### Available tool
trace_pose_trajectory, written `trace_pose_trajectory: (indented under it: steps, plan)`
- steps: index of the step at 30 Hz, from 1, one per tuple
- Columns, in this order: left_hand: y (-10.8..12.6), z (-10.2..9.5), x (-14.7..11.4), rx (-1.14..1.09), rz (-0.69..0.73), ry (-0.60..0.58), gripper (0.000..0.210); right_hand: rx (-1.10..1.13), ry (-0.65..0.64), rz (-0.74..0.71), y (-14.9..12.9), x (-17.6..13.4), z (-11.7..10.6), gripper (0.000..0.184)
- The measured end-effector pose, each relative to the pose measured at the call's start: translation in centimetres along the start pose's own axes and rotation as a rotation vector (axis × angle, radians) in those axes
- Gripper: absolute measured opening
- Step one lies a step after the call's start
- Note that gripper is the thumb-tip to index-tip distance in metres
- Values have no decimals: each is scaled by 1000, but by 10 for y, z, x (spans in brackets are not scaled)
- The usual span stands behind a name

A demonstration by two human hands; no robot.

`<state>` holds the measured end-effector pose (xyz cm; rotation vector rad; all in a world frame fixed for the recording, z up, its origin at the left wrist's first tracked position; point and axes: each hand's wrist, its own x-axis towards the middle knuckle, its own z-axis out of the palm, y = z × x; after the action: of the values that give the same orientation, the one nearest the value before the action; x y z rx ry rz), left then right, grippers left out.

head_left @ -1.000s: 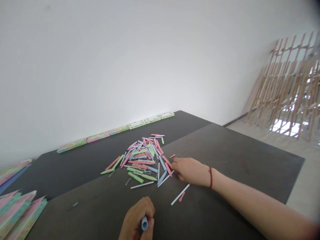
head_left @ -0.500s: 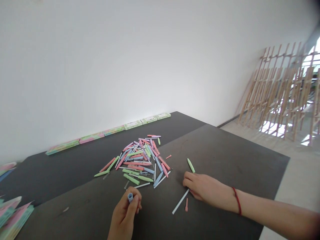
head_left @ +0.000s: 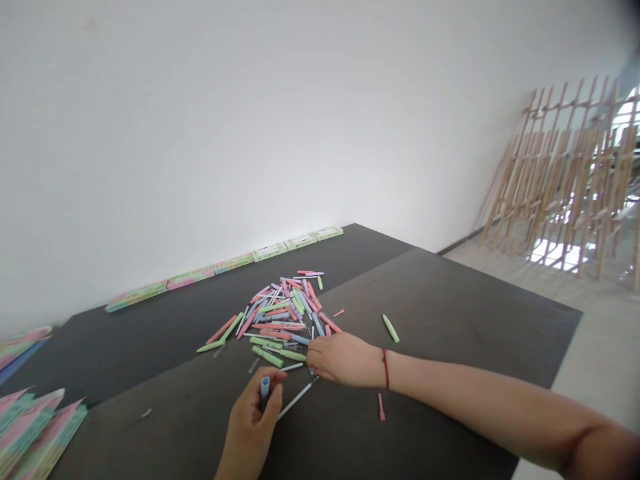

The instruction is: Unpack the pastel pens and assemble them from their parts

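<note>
My left hand is closed around a hollow blue pen barrel, its open end pointing up. Close by on the right, my right hand is closed at the near right edge of a pile of pen parts. A white pen refill slants from under its fingertips down toward my left hand. The fingertips are partly hidden, and so are the pile's pieces behind them. Below my right wrist, a small pink pen part lies on the dark table. Beyond the forearm rests a green pen piece.
Flat printed boxes line the table's back edge along the white wall. More pastel packs lie at the left. Past the table's right edge, wooden easel-like frames lean against the wall.
My right hand has moved left, from beside the green piece to the pile's edge, with the white refill. My left hand still holds the blue barrel, now more upright. The view has shifted slightly.
</note>
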<state>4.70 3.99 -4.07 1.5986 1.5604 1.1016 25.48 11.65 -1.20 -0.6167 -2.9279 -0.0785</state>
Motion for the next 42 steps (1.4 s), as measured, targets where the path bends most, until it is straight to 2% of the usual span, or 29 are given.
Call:
trace_pose_trajectory:
  steps: [4, 6, 8, 10, 12, 14, 16, 21, 23, 25, 27, 29, 31, 34, 37, 42]
  plan:
    - [-4, 2, 0, -68, -28, -23, 25, 53, 141, 178, 24, -17, -14, 17]
    - [-5, 2, 1, -154, -44, -42, 27, 92, 321, 372, 44, -42, -15, 20]
    - [-6, 3, 3, -231, -44, -48, 28, 92, 457, 588, 62, -73, -7, 32]
    - [-6, 3, 5, -277, -40, -33, 27, 113, 477, 755, 73, -101, 9, 38]
    - [-6, 3, 7, -298, -42, -15, 25, 163, 406, 808, 72, -119, 26, 39]
    - [-5, 4, 7, -304, -39, -4, 24, 185, 370, 736, 63, -121, 38, 42]
    - [-4, 4, 7, -300, -30, 0, 24, 223, 387, 663, 51, -106, 44, 43]
    - [-2, 3, 5, -298, -21, 13, 24, 354, 460, 527, 31, -27, 47, 40]
    - [-2, 2, 5, -311, -27, 15, 24, 401, 465, 531, 30, 1, 46, 40]
    - [-3, 1, 6, -329, -34, 18, 24, 430, 456, 550, 27, 12, 40, 38]
    - [-4, 1, 7, -345, -34, 31, 24, 435, 447, 529, 20, 2, 27, 38]
    - [-5, 2, 7, -356, -29, 40, 23, 443, 381, 395, 7, -26, 12, 44]
    - [-6, 3, 7, -364, -23, 36, 23, 439, 244, 259, -9, -62, 1, 59]
    - [-5, 5, 8, -376, -18, 26, 23, 410, 70, 170, -28, -97, -3, 84]
    - [-4, 6, 8, -379, -21, 39, 23, 366, 32, 200, -31, -87, 6, 82]
    - [-4, 6, 7, -372, 6, 71, 23, 281, 160, 164, -14, -23, 22, 76]
